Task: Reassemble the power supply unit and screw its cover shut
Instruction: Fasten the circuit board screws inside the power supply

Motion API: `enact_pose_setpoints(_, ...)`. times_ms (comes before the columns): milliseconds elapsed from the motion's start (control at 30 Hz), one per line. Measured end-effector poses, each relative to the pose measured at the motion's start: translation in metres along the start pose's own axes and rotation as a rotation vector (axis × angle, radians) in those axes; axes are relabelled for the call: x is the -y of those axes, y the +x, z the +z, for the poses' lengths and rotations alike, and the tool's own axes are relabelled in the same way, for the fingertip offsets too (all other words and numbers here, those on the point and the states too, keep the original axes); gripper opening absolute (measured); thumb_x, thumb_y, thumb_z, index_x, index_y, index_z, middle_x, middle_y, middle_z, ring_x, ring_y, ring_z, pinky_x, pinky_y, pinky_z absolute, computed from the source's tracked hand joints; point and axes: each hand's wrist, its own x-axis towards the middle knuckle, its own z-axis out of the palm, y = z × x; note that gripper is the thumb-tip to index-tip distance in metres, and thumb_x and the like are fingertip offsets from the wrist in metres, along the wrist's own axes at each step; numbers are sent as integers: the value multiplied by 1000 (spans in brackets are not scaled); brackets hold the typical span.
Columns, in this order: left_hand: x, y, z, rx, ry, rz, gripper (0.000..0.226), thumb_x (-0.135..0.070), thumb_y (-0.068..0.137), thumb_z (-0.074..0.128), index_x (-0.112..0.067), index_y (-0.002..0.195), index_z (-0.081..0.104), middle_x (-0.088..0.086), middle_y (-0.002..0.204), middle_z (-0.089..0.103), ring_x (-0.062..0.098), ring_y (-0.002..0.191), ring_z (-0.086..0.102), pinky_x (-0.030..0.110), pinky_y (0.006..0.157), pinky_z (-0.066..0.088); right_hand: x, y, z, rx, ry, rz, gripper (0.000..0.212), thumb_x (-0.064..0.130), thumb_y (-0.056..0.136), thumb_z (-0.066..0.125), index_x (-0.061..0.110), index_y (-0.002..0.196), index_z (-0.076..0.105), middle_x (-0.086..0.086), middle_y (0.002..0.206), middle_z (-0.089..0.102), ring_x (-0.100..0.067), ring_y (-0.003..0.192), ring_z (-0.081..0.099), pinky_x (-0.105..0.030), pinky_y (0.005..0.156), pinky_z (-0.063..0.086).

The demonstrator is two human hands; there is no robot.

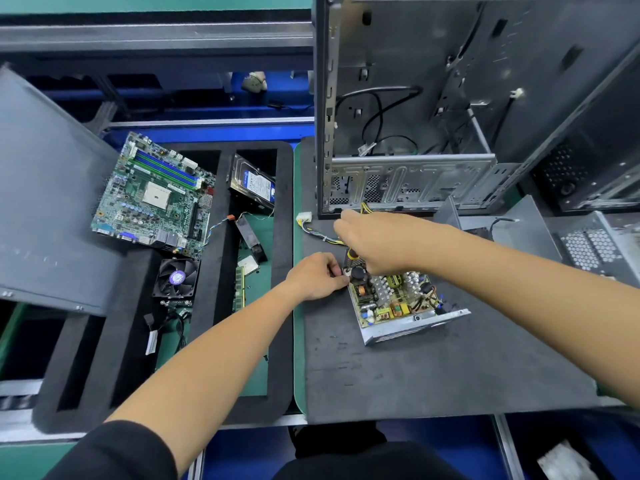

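Dark grey foam mat [433, 375] covered the right half of the tabletop; its near and middle area lay bare, with open room toward the near edge. Power supply unit [401, 299], cover off, circuit board exposed, sat tilted on the mat just right of the mat's left edge. Its cable bundle [313, 230] ran off toward the far left, ending in a white connector. Open computer case [450, 116] stood upright along the mat's far edge, closing off that side. Grey metal cover [519, 223] lay to the far right, beside a perforated panel [588, 247].

Left hand [317, 277] pinched at the unit's far-left corner, fingers curled on its edge. Right hand [377, 242] hovered over the same corner, clenched round a yellow-and-black handled screwdriver [353, 254] pointing down at the unit.

Black foam tray [284, 271] on the left bordered the mat, holding a motherboard [156, 192], hard drive [254, 183] and cooling fan [176, 277].
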Motion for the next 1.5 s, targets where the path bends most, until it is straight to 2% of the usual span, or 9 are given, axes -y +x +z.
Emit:
enact_pose_setpoints(133,-1,-1,-1,1,1,-2,26,-44,78,69,-27,70,51,-13,60,48,2,56,46,24,52,34,3,5,-1,-111,-104,-24,15,17,86,63,6,94,57,-13,86,56,-34,83,62,-31,57,36)
enact_pose_setpoints(333,-2,-2,-1,9,10,-2,26,-45,78,69,-28,70,50,-13,62,50,2,57,48,25,52,34,2,2,4,-111,-198,7,31,34,99,43,8,101,61,-13,100,65,-33,90,65,-31,60,35)
enact_pose_setpoints(533,-7,-6,-5,73,26,32,27,-34,71,74,-26,80,49,-7,78,50,14,72,51,26,61,39,-4,-5,2,28,-18,68,29,27,86,56,14,99,33,-9,99,48,-23,62,49,-32,50,31)
enact_pose_setpoints(733,-7,-21,-9,221,27,94,124,-58,45,88,-21,144,22,1,137,33,21,126,37,40,108,36,1,3,-2,-147,-74,-32,15,12,82,63,8,92,54,-12,89,54,-33,80,61,-32,54,34)
enact_pose_setpoints(867,-11,-24,-6,167,180,146,127,-74,42,78,-24,143,20,2,130,37,23,126,32,42,107,34,6,10,-4,-163,-77,-6,17,23,86,64,6,86,60,-5,68,43,-35,78,65,-29,52,33)
enact_pose_setpoints(1100,-14,-30,0,115,322,170,125,-82,42,71,-18,139,24,0,122,36,22,118,35,40,100,35,2,10,-2,-78,-152,59,37,35,101,39,15,70,43,-10,94,65,-29,74,56,-32,59,38)
enact_pose_setpoints(1200,-14,-32,2,71,342,178,123,-86,43,66,-17,137,27,-1,119,38,22,116,37,41,100,37,-2,5,-2,-34,-132,54,36,46,99,39,11,103,49,-10,110,58,-31,85,59,-34,63,38)
enact_pose_setpoints(1333,-16,-33,4,40,355,176,116,-88,43,64,-17,131,33,-5,105,33,21,110,38,39,95,38,3,-1,-6,10,-13,-35,23,16,87,54,12,103,38,-10,110,39,-18,57,38,-31,46,24)
enact_pose_setpoints(1500,-17,-32,3,53,363,164,117,-87,44,64,-17,132,32,-4,107,35,21,110,38,38,93,37,6,7,-8,-146,-95,-30,15,22,89,60,7,92,60,-13,90,58,-33,81,63,-30,57,33)
